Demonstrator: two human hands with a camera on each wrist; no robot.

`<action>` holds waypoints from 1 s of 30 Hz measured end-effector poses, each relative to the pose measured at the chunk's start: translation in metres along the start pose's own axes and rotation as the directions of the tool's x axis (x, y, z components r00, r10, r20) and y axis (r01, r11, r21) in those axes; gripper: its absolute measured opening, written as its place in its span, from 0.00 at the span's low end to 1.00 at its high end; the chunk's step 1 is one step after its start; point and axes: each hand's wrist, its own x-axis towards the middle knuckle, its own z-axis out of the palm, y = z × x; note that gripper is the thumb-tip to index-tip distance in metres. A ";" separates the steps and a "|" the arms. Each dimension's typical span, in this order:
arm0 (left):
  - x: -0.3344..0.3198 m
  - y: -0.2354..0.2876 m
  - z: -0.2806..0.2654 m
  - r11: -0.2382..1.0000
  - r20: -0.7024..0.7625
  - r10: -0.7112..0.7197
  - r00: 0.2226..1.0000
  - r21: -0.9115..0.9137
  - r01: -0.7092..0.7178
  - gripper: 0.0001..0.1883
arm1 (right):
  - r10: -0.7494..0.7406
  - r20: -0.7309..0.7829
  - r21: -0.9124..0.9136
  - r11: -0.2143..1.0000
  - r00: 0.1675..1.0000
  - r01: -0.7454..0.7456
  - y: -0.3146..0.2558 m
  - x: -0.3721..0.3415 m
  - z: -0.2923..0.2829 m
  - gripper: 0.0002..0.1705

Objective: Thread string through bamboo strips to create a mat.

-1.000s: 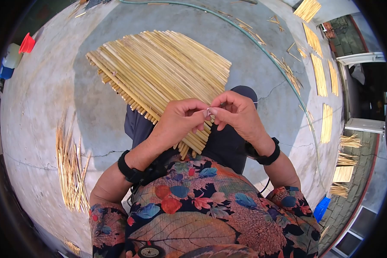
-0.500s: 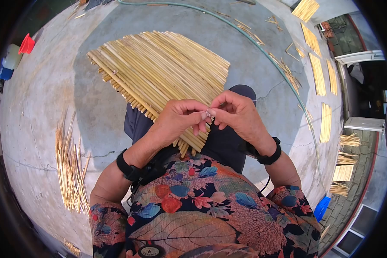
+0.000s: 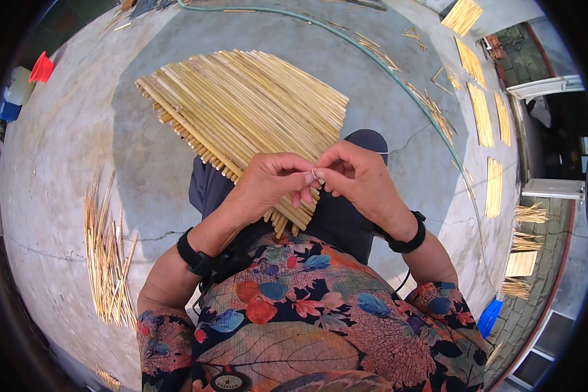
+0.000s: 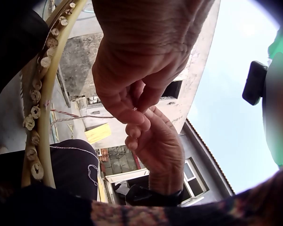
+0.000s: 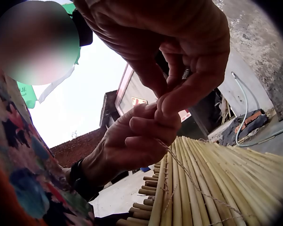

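A mat of pale yellow reed stalks (image 3: 242, 108) lies slanted over the person's knees. Both hands meet above its near right edge, fingertips almost together. My left hand (image 3: 273, 183) pinches a thin twisted string (image 5: 191, 178) between thumb and forefinger. My right hand (image 3: 360, 175) pinches the same string beside it, where a small pale loop shows between the fingertips. From the fingers, red-and-white strands (image 4: 87, 116) run to the mat's edge in the left wrist view. The cut reed ends (image 4: 35, 111) line that edge. The fingers hide most of the string's tip.
Loose reeds (image 3: 108, 261) are heaped on the concrete at left. A green hose (image 3: 398, 75) curves across the far and right floor. Bundles of reeds (image 3: 494, 186) lie along the right side, near a blue container (image 3: 489, 317). A red bucket (image 3: 42, 67) stands far left.
The hands stay together in nearly the same place, with the right fingers shifting slightly. The string at the fingertips now shows as a thin loop. The mat has shifted very slightly in view.
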 end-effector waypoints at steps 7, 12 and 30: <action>0.000 0.000 0.002 1.000 -0.052 0.000 0.999 0.018 0.001 0.06 | 0.102 0.058 0.163 0.981 0.993 -0.110 -0.004 -0.002 -0.008 0.07; 0.001 0.000 0.000 1.000 -0.030 -0.019 0.999 -0.011 0.018 0.06 | 0.052 0.091 0.097 0.993 0.995 -0.060 -0.007 -0.003 -0.007 0.07; -0.002 0.004 0.003 0.991 -0.047 -0.081 0.996 -0.106 0.075 0.07 | 0.058 0.081 0.247 0.966 0.995 -0.076 0.008 0.003 -0.005 0.06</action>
